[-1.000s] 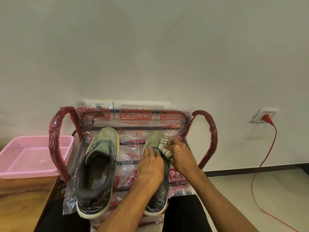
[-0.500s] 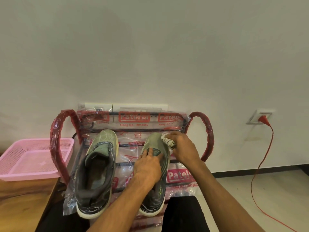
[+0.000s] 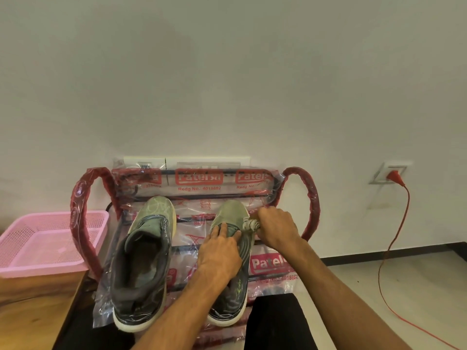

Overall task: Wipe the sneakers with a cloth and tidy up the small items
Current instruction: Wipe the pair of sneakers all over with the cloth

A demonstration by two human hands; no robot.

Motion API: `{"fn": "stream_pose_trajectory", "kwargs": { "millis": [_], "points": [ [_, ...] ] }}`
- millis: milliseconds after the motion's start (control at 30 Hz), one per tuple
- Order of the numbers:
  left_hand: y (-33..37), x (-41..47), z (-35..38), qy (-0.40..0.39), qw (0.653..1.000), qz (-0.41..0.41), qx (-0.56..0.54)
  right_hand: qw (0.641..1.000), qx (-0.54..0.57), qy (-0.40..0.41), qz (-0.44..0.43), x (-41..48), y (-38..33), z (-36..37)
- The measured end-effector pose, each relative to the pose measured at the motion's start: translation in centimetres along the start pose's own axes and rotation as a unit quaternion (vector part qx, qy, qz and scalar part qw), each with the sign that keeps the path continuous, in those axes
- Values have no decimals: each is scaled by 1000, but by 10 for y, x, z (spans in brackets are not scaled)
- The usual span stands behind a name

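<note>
- Grey-green canvas sneaker [image 3: 231,213], the right one of two, lies on the red plastic-wrapped metal rack [image 3: 311,198], toe pointing at the wall.
- Left hand [image 3: 219,253] presses flat on its tongue, fingers straight.
- Right hand [image 3: 278,229] grips a white bunched cloth [image 3: 250,224] against its toe's right side.

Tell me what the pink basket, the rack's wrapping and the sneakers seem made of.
Pink basket: moulded plastic, matt, judging by its uniform mesh holes. Rack's wrapping: thin clear plastic film with red print, glossy and crinkled. Sneakers: olive uppers look like woven fabric, dull; pale soles probably rubber or foam.
</note>
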State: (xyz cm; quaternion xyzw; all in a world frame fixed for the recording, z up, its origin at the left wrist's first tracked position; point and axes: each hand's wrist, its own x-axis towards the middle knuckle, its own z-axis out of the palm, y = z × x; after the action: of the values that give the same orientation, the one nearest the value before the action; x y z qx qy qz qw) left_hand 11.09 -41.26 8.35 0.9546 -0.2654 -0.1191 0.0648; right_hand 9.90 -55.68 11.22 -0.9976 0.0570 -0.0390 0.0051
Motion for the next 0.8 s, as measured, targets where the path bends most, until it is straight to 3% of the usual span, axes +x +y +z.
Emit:
{"fn": "stream_pose_trajectory", "kwargs": {
  "millis": [100, 233, 433, 600, 800],
  "points": [
    [-2, 0, -1, -6, 1000, -1, -12, 997, 62, 35, -2, 7, -1, 4],
    [-1, 1, 0, 7, 1000, -5, -10, 994, 107, -3, -4, -5, 4, 22],
    [-1, 1, 3, 15, 1000, 0, -14, 981, 147, -126, -4, -4, 23, -4],
    [-2, 1, 3, 15, 1000, 2, -18, 978, 197, 37, 51, 10, 7, -7],
    [-2, 1, 4, 36, 999, -2, -41, 993, 119, -6, 4, 3, -12, 20]
  ]
}}
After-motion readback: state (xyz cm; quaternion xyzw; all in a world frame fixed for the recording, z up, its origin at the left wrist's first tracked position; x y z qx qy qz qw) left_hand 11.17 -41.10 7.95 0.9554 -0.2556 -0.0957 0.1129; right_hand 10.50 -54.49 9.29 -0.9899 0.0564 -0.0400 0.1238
